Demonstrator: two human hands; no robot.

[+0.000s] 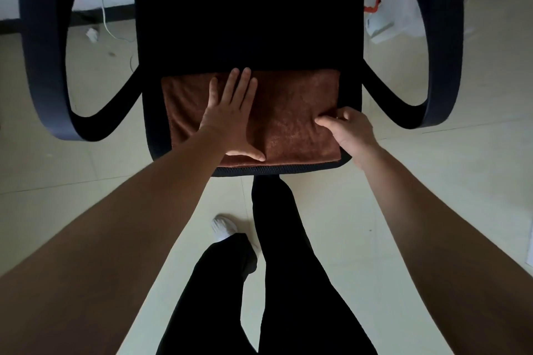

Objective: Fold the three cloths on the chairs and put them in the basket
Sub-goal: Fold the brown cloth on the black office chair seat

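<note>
Pressing flat, fingers spread, with the left hand (230, 121) on the left half of the brown cloth (291, 124), gripping nothing. Lying on the seat of the black chair (248, 17), long axis running left to right. Pinching the cloth's right edge with the right hand (349, 130), fingers curled. Probably folding that nearer right end leftward, over toward the flat hand. Not seeing any basket.

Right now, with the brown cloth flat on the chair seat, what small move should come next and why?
Probably fold the right end over toward the left hand. The right hand already pinches the brown cloth at its right edge, while the left hand presses it flat on the chair seat.
</note>
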